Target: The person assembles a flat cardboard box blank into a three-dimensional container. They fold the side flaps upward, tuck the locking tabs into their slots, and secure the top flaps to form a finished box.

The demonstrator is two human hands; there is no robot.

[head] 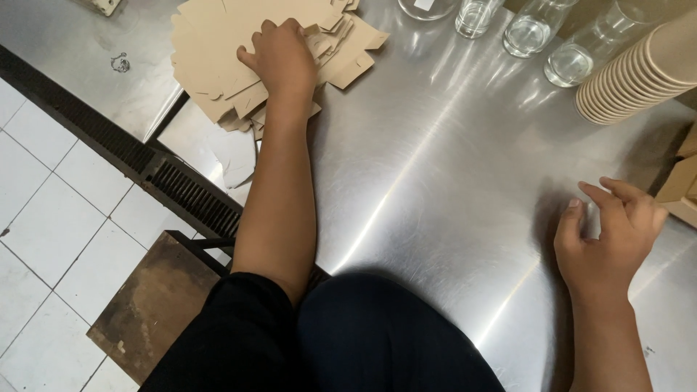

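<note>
My left hand (282, 59) reaches far out and presses down on a pile of flat tan cardboard box blanks (218, 51) at the far left of a steel table (435, 167), its fingers curled over the top sheets. Whether it grips one sheet, I cannot tell. My right hand (608, 236) rests on the table at the right, fingers loosely bent and apart, holding nothing. It lies just left of a folded cardboard box (681, 190) at the right edge.
A stack of tan paper cups (632, 76) lies on its side at the far right. Several clear glass bottles (526, 29) stand along the back. White floor tiles (51, 218), a dark floor drain grate (145, 163) and a brown stool (152, 305) are left of the table.
</note>
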